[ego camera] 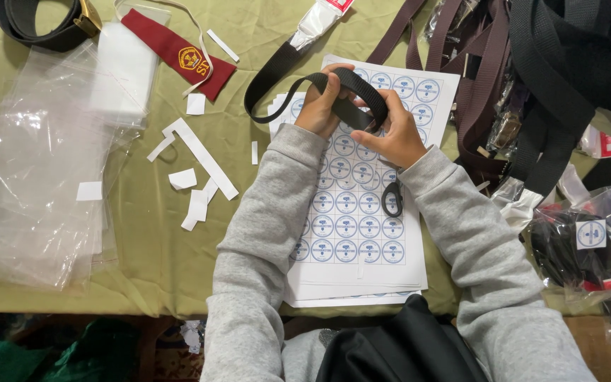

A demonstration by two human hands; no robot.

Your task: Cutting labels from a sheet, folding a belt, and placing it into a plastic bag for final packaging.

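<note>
While both hands rolled it above the sticker sheets point(362, 233) | left hand point(317, 107), right hand point(392, 133) pinched black belt point(334, 90) | loose tail might uncoil if grip slackened.

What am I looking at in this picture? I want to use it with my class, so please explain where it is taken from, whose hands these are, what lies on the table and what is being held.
There is one picture, from a camera worn on a person's head, looking down at their own arms in grey sleeves. There is no machine. The left hand and right hand together grip a black strap, folding or rolling it. Beneath them, on a table with an olive-green cloth, lie sheets of round blue-and-white stickers and black scissors. To the left are clear plastic bags, white paper scraps and a maroon cloth piece. To the right are more dark straps, some bagged.
</note>
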